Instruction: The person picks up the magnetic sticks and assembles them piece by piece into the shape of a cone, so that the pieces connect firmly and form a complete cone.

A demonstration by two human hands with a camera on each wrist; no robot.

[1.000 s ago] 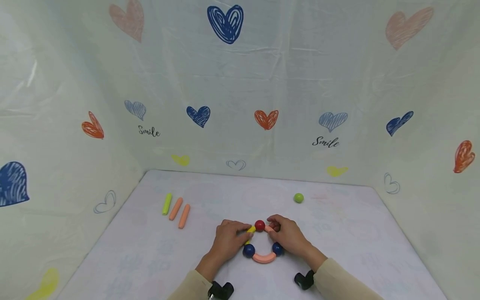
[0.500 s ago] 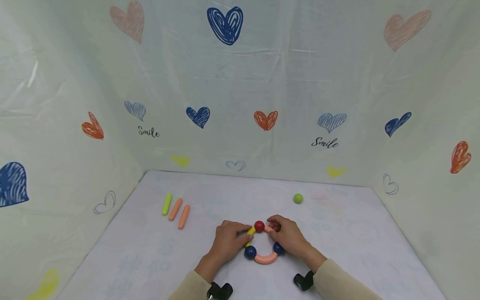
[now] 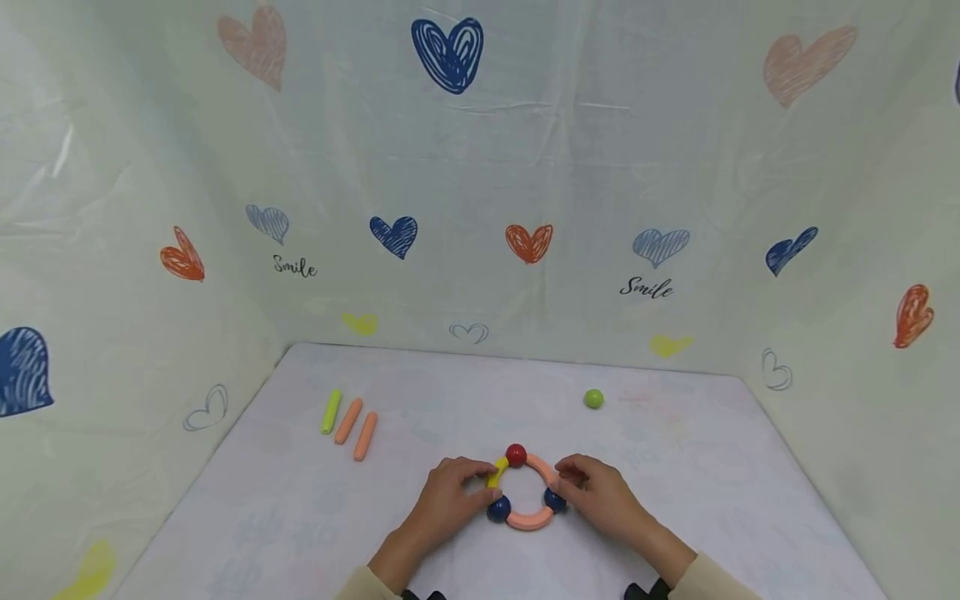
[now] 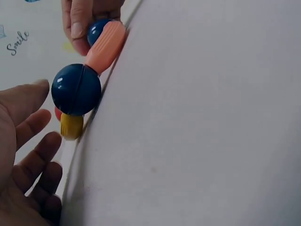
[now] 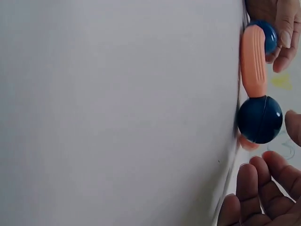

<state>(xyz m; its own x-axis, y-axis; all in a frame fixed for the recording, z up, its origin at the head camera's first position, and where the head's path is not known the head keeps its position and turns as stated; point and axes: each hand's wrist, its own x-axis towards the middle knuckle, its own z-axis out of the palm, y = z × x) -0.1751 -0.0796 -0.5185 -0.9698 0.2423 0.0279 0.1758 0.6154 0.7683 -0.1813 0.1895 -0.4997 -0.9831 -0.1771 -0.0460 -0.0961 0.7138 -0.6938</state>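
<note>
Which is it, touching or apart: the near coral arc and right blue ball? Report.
Touching: the right wrist view shows the coral arc butting against the blue ball.

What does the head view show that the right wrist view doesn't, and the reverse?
Only the head view: the red ball, yellow piece, green ball, green stick and two loose orange sticks.

Only the right wrist view: grooves along the front orange arc and a seam on the right blue ball.

Both: that arc, that ball, the left blue ball, left hand and right hand.
</note>
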